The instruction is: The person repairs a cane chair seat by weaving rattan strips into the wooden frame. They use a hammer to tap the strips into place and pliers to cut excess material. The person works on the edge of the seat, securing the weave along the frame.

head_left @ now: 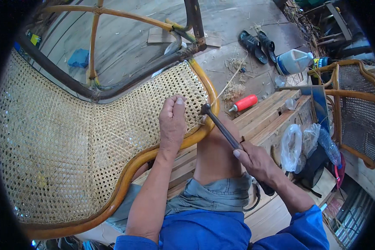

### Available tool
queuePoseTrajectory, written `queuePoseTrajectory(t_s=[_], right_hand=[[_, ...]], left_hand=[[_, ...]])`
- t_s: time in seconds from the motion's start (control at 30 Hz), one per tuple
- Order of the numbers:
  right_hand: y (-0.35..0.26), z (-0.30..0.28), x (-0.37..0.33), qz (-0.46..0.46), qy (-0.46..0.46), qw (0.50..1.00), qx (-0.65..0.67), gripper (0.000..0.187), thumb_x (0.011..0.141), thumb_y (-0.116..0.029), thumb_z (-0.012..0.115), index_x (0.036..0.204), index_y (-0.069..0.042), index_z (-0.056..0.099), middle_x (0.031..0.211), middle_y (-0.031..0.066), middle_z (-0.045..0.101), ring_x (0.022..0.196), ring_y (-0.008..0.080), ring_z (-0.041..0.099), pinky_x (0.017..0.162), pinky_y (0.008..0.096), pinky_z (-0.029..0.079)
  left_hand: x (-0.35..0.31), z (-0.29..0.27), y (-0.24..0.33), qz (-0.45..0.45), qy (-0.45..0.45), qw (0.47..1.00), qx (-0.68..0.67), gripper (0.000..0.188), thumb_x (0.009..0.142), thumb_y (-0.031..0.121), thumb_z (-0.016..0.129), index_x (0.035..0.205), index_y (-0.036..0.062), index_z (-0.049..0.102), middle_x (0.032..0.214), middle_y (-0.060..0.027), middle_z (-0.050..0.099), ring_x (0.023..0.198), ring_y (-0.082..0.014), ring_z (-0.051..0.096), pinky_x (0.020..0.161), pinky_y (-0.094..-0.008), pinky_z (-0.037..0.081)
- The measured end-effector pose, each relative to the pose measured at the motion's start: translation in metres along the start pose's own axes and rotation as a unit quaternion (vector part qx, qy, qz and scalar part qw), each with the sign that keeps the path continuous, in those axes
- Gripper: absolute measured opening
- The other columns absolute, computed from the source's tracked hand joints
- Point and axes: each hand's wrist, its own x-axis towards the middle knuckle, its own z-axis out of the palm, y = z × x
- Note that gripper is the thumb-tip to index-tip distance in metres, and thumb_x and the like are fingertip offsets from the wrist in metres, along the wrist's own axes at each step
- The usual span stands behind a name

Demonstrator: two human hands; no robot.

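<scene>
Here, just beyond the right side of the woven cane panel (125, 121), blue print is shown on the label of a white jug (298, 60), and a yellow-and-dark label is carried by the container (321, 62) just behind it! Back at the panel, a hammer (226, 132) is seen, its head set over the right edge of the weave, by the inner side of the rattan rim (194, 136); whether contact is made cannot be told. Its handle is clamped firmly in the right hand (256, 162), outside the panel, with the thumb laid along the wood. The hammer's long axis is slanted: the head is pointed up and left toward the panel, the butt down and right, away from it. Over the panel, just left of the hammer head, the left hand (173, 121) is held with fingers folded together; whether anything is pinched there cannot be made out. From the panel's rim a pale strand (230, 84) is stretched outward, and a red bottle (244, 103) is seen lying just right of that same rim
</scene>
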Motion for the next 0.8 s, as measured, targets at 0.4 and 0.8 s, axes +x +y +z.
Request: queuePoseTrajectory(t_s=[0.4, 0.8], right_hand=[[-0.010, -0.002, -0.021, -0.070, 0.056, 0.996, -0.023, 0.040, 0.093, -0.038, 0.043, 0.100, 0.001, 0.048, 0.074, 0.0238, 0.058, 0.074, 0.0446, 0.058, 0.068, 0.0490, 0.045], [-0.017, -0.010, -0.011, 0.006, -0.019, 0.998, -0.067, 0.041, 0.094, -0.037, 0.042, 0.103, 0.003, 0.048, 0.076, 0.0260, 0.059, 0.077, 0.0462, 0.058, 0.069, 0.0508, 0.045]], left_hand=[[-0.002, -0.002, 0.003, -0.017, -0.007, 0.999, -0.028, 0.027, 0.096, 0.031, 0.045, 0.095, 0.0054, 0.056, 0.064, 0.0064, 0.036, 0.054, -0.0020, 0.032, 0.046, -0.0175, 0.029], [-0.003, -0.001, 0.008, -0.033, -0.005, 0.999, -0.041, 0.030, 0.096, 0.033, 0.044, 0.093, 0.0053, 0.054, 0.063, 0.0067, 0.034, 0.054, -0.0021, 0.030, 0.047, -0.0175, 0.027]])
